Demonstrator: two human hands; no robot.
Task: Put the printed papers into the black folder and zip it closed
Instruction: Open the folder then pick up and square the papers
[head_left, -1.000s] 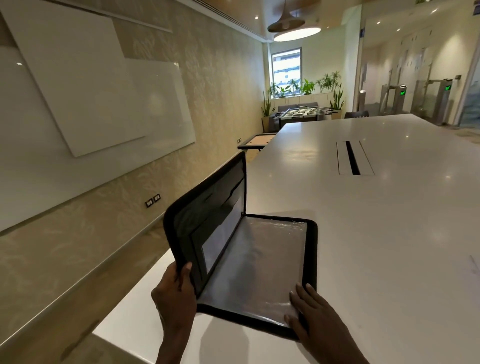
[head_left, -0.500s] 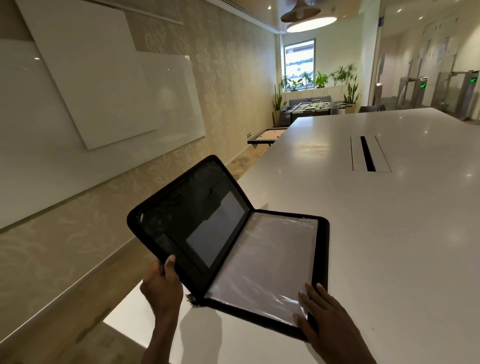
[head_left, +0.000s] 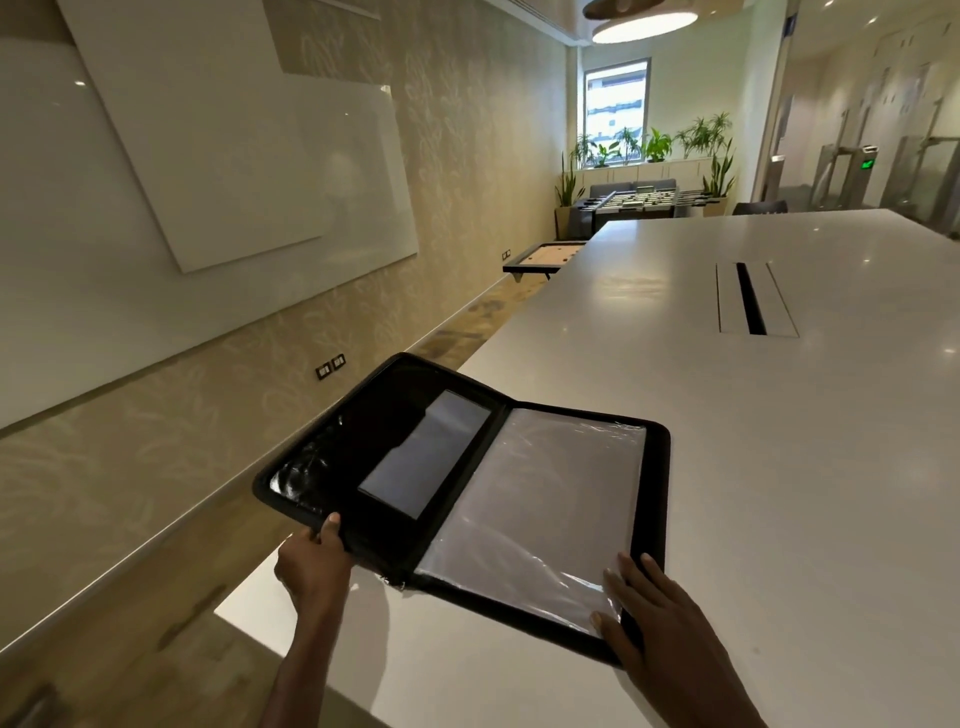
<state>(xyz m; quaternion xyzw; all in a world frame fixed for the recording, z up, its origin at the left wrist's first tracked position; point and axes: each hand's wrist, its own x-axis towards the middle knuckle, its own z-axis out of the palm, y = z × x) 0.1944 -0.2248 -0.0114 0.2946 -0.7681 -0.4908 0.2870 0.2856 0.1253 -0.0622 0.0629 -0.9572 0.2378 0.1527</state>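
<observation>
Left hand (head_left: 310, 564) pinching closed; right hand (head_left: 655, 618) flat, fingers spread.

place: office meeting and break area | ahead of the right hand (head_left: 670, 618): long white conference table (head_left: 779, 441) with cable slot (head_left: 750, 305) | left of the left hand (head_left: 311, 564): wall-mounted glass whiteboards (head_left: 208, 171) | far beyond both hands: foosball table (head_left: 644, 200), potted plants (head_left: 654, 145), turnstile gates (head_left: 872, 171)
</observation>
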